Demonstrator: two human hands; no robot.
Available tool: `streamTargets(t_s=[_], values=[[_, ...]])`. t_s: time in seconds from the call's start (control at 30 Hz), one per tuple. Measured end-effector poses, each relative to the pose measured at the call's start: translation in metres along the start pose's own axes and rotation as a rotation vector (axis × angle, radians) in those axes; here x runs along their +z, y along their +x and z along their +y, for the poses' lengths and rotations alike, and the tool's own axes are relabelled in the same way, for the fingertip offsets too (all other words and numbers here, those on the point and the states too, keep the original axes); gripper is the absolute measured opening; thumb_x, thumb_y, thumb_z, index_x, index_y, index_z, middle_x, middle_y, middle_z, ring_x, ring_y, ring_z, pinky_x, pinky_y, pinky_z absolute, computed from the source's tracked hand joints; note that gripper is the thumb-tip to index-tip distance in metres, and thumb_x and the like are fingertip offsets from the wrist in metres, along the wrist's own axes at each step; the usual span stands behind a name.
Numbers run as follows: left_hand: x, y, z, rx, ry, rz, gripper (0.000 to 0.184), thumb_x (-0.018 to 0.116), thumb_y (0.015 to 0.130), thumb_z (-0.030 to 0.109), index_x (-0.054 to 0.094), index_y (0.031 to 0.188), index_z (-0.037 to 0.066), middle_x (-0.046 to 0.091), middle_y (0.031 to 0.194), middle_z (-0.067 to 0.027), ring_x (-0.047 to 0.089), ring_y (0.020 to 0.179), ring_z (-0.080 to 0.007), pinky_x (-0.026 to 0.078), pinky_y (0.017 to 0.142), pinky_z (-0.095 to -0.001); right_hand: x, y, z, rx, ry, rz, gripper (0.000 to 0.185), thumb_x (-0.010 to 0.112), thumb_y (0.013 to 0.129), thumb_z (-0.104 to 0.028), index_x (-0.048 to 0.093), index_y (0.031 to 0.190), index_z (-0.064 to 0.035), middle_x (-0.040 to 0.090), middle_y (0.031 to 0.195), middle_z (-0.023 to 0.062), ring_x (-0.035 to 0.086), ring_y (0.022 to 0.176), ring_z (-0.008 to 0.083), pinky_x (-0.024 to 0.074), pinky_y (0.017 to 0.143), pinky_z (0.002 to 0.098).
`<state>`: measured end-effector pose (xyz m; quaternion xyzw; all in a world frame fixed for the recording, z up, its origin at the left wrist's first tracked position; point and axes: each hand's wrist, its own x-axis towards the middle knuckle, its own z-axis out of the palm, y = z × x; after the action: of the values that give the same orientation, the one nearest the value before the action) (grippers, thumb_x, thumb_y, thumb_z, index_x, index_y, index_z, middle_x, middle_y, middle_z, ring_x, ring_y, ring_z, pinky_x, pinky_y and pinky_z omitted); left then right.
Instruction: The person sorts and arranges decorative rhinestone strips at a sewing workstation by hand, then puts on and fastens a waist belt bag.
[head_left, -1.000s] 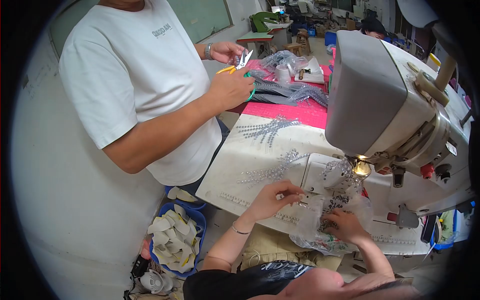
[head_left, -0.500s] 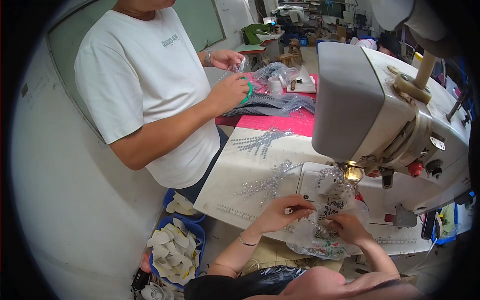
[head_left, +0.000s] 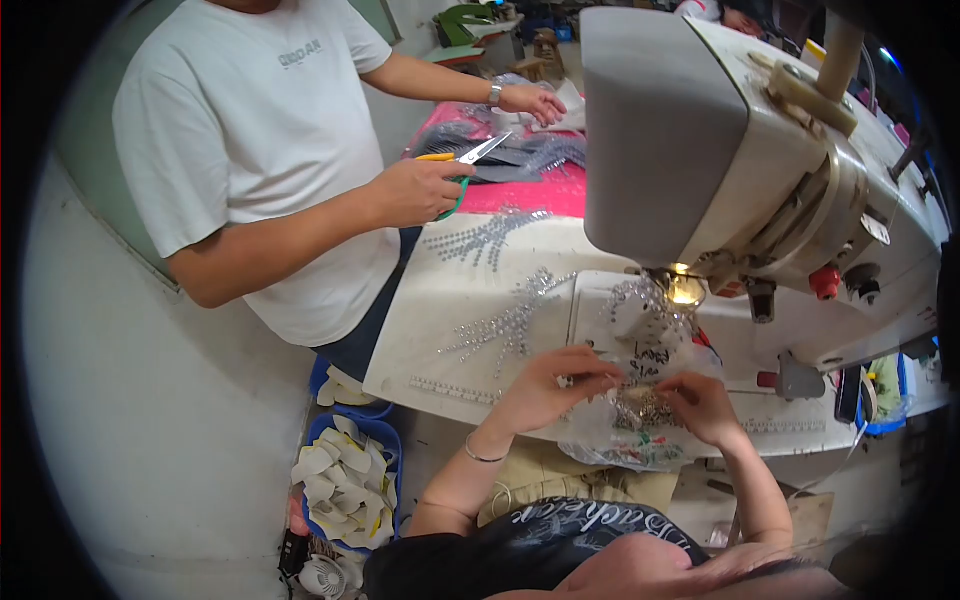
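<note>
My left hand point(head_left: 562, 388) is closed in a pinch at the left side of a clear plastic bag point(head_left: 622, 452). Facing it, my right hand point(head_left: 703, 408) has its fingers pressed together at the bag's right side. What either pinch holds is too small to make out. Small shiny beads point(head_left: 645, 408) lie in the bag between my hands, at the table's front edge. Just beyond, a strip of clear rhinestone trim point(head_left: 632, 292) curves beneath the lit head of the sewing machine point(head_left: 665, 130). A branching rhinestone piece point(head_left: 510, 325) lies flat to the left.
Another rhinestone piece point(head_left: 490, 238) lies farther back on the white table point(head_left: 420, 345). At left stands a co-worker point(head_left: 270, 150) holding scissors point(head_left: 482, 150) over a pink-covered table point(head_left: 540, 197). Blue bins point(head_left: 392, 440) of white cut pieces sit on the floor.
The view has shifted, so everything sits higher and further left. The co-worker's hands have separated, one reaching toward the pink table, the other holding the scissors out. My hands remain at the bag.
</note>
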<state>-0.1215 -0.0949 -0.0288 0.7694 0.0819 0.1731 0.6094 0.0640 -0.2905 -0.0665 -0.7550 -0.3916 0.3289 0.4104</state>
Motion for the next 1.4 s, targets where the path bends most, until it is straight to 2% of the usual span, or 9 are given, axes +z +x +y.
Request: streamTargets(t_s=[0.07,0.17,0.3,0.4,0.53,0.63,0.73,0.93,1.4], values=[[0.002,0.002,0.004,0.001,0.023,0.023,0.013,0.068,0.084,0.007,0.07,0.097,0.003,0.059,0.08,-0.0028,0.054,0.071,-0.0088,0.042,0.065,-0.0234,-0.001,-0.002,-0.008,0.021,0.165,0.006,0.012,0.059,0.091,-0.005,0.066,0.098,0.0014,0.063,0.072,0.0019,0.05,0.05,0.0043,0.0379,0.043,0.021],[0.009,0.005,0.007,-0.005,0.008,0.039,0.012,0.067,0.085,0.007,0.069,0.095,0.001,0.059,0.081,-0.0019,0.054,0.072,-0.0074,0.042,0.065,-0.0225,0.005,-0.004,-0.016,-0.037,0.403,0.128,0.011,0.058,0.091,-0.004,0.066,0.098,0.0014,0.063,0.075,0.0035,0.05,0.051,0.0046,0.0377,0.043,0.0207],[0.019,0.01,0.009,-0.027,-0.03,0.017,0.011,0.065,0.086,0.007,0.066,0.092,-0.002,0.058,0.082,-0.0018,0.053,0.072,-0.0076,0.041,0.065,-0.0223,0.012,-0.004,-0.03,-0.18,0.39,0.289,0.022,0.058,0.091,-0.003,0.056,0.112,0.0024,0.063,0.081,0.0034,0.054,0.061,0.0047,0.0429,0.053,0.0199],[0.022,0.012,0.017,-0.025,0.025,-0.037,0.01,0.064,0.085,0.007,0.066,0.091,-0.002,0.058,0.082,-0.0019,0.051,0.071,-0.0079,0.04,0.065,-0.0224,0.017,0.0,-0.032,-0.382,0.303,0.384,0.026,0.057,0.09,0.0,0.049,0.115,0.0019,0.064,0.086,0.0059,0.058,0.069,0.0074,0.0467,0.061,0.0218],[0.026,0.012,0.019,-0.024,0.03,-0.051,0.011,0.065,0.085,0.007,0.066,0.09,-0.002,0.058,0.082,-0.0022,0.049,0.07,-0.0084,0.039,0.064,-0.0224,0.014,-0.004,-0.038,-0.529,0.156,0.421,0.021,0.058,0.088,0.002,0.048,0.107,0.0012,0.065,0.088,0.01,0.063,0.073,0.0112,0.0496,0.063,0.0249],[0.029,0.012,0.019,-0.02,0.046,-0.06,0.011,0.065,0.084,0.008,0.066,0.09,-0.001,0.059,0.081,-0.0025,0.049,0.07,-0.0088,0.039,0.064,-0.0226,0.015,-0.008,-0.039,-0.546,0.097,0.373,0.021,0.059,0.088,0.003,0.049,0.106,0.0012,0.065,0.087,0.0098,0.064,0.071,0.0119,0.0497,0.061,0.0249],[0.031,0.013,0.021,-0.017,0.073,-0.062,0.011,0.065,0.084,0.008,0.066,0.09,-0.001,0.059,0.082,-0.0029,0.049,0.07,-0.0091,0.039,0.064,-0.0229,0.014,-0.01,-0.04,-0.533,0.072,0.343,0.019,0.058,0.088,0.005,0.047,0.101,0.0004,0.061,0.09,0.0078,0.056,0.072,0.0082,0.0448,0.059,0.0218],[0.035,0.015,0.022,-0.014,0.135,-0.042,0.012,0.066,0.083,0.009,0.066,0.09,-0.001,0.057,0.079,-0.0034,0.049,0.068,-0.0102,0.04,0.063,-0.0239,0.014,-0.01,-0.043,-0.621,-0.03,0.428,0.017,0.06,0.086,0.006,0.049,0.098,0.001,0.062,0.082,0.0062,0.051,0.059,0.0054,0.0397,0.05,0.0212],[0.04,0.015,0.016,-0.008,0.107,-0.023,0.015,0.065,0.084,0.011,0.065,0.094,-0.001,0.056,0.078,-0.0042,0.05,0.065,-0.012,0.041,0.061,-0.0256,0.016,-0.008,-0.04,-0.584,0.036,0.372,0.017,0.059,0.086,0.005,0.051,0.101,0.0008,0.064,0.081,0.0085,0.06,0.062,0.0107,0.0459,0.054,0.0243]])
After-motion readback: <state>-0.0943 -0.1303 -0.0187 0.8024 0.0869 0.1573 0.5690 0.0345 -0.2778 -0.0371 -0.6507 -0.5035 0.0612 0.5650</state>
